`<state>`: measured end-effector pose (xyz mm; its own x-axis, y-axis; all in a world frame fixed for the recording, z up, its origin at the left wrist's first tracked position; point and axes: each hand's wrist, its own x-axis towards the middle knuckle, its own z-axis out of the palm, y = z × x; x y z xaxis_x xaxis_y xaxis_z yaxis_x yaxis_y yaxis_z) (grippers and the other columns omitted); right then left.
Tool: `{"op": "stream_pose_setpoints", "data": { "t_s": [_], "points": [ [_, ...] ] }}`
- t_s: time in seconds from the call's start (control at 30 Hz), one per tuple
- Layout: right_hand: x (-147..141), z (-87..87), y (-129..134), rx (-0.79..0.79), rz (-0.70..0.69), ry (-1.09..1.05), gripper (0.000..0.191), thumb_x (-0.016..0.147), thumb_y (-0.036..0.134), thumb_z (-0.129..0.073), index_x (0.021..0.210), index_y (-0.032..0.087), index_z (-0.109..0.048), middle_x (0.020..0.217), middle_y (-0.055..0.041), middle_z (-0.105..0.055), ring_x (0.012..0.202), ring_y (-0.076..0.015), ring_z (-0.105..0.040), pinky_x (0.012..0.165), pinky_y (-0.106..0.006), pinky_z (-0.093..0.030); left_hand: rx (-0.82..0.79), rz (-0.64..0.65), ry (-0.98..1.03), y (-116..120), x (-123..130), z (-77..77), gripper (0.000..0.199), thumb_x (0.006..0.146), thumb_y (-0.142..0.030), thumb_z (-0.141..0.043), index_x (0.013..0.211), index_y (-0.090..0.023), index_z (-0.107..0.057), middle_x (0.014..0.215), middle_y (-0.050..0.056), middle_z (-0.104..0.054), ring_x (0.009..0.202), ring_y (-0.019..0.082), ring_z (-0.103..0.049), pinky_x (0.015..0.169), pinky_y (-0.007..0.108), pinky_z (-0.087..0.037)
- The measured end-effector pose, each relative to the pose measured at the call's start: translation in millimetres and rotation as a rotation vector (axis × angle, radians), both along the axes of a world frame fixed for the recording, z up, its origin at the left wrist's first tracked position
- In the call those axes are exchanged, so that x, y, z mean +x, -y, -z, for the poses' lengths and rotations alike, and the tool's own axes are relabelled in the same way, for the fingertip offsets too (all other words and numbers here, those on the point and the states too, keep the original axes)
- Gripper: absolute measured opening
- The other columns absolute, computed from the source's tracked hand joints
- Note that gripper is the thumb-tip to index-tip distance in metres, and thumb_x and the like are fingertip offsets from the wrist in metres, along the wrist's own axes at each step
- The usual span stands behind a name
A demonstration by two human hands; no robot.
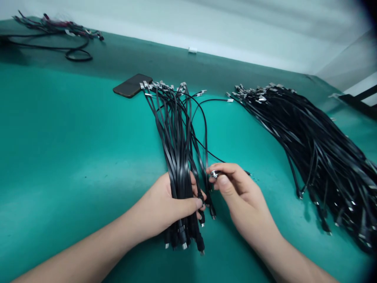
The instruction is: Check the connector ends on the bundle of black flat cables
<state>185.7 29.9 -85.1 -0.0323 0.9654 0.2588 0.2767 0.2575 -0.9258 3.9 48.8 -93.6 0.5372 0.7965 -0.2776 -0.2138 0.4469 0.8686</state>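
Note:
My left hand (pixel 167 200) grips a thick bundle of flat black cables (pixel 176 137) around its middle, with the black plug ends hanging below my fingers. The metal-tipped far ends fan out across the teal table mat (pixel 73 129). My right hand (pixel 238 188) pinches a small metal cable connector (pixel 215 174) between thumb and fingertips, just beside the bundle. A thin black cable (pixel 206 143) runs from near that hand up toward the far ends.
A large pile of similar black cables (pixel 312 145) lies to the right, its metal ends pointing to the far side. A dark phone (pixel 132 85) lies face down beyond the bundle. Tangled wires (pixel 55 29) and a black cable loop (pixel 79 55) lie at the far left, by a white wall.

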Motion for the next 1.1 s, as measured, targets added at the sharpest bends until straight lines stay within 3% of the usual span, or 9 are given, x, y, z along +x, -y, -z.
{"op": "stream_pose_setpoints", "data": {
  "t_s": [0.1, 0.33, 0.63, 0.83, 1.1],
  "points": [
    [4, -7.1, 1, -0.049, 0.054, 0.056, 0.010, 0.098, 0.031, -0.057, 0.099, 0.027, -0.066, 0.079, 0.0026, -0.068, 0.064, -0.0107, -0.061, 0.059, -0.021, -0.052, 0.030, -0.010, -0.058, 1, -1, -0.8, 0.011, 0.079, -0.015, -0.073, 0.085, -0.016, -0.064, 0.075, -0.003, -0.069, 0.059, 0.010, -0.067, 0.059, 0.023, -0.056],
    [1, -18.2, 10, -0.156, -0.033, 0.365, 0.019, 0.095, 0.029, -0.053, 0.083, 0.022, -0.066, 0.064, 0.0002, -0.065, 0.052, -0.0132, -0.053, 0.043, -0.024, -0.039, 0.059, -0.018, -0.136, 0, -2, -0.9, 0.010, 0.082, -0.020, -0.071, 0.088, -0.017, -0.064, 0.070, -0.003, -0.067, 0.059, 0.011, -0.066, 0.057, 0.021, -0.055],
    [0, -17.5, 10, -0.206, -0.043, 0.398, 0.022, 0.094, 0.032, -0.052, 0.082, 0.021, -0.067, 0.062, 0.0003, -0.063, 0.049, -0.0131, -0.050, 0.042, -0.025, -0.037, 0.034, -0.059, -0.128, -1, -3, -1.9, 0.024, 0.070, -0.019, -0.081, 0.087, -0.018, -0.064, 0.063, -0.005, -0.065, 0.057, 0.012, -0.064, 0.054, 0.019, -0.052],
    [1, -15.9, 10, -0.193, -0.066, 0.406, 0.021, 0.096, 0.030, -0.052, 0.084, 0.021, -0.067, 0.060, 0.0023, -0.059, 0.049, -0.0124, -0.048, 0.042, -0.025, -0.036, 0.060, -0.056, -0.106, 0, -3, 0.2, 0.017, 0.077, -0.025, -0.076, 0.086, -0.019, -0.063, 0.060, -0.004, -0.063, 0.056, 0.012, -0.062, 0.054, 0.022, -0.052],
    [5, -11.6, 10, -0.032, -0.080, 0.443, 0.014, 0.099, 0.024, -0.055, 0.096, 0.022, -0.069, 0.080, -0.0005, -0.069, 0.064, -0.0138, -0.061, 0.055, -0.026, -0.046, 0.061, -0.052, -0.122, 0, -3, 1.7, 0.014, 0.080, -0.025, -0.074, 0.087, -0.019, -0.063, 0.059, -0.004, -0.064, 0.056, 0.011, -0.060, 0.055, 0.021, -0.049]
  ]
}}
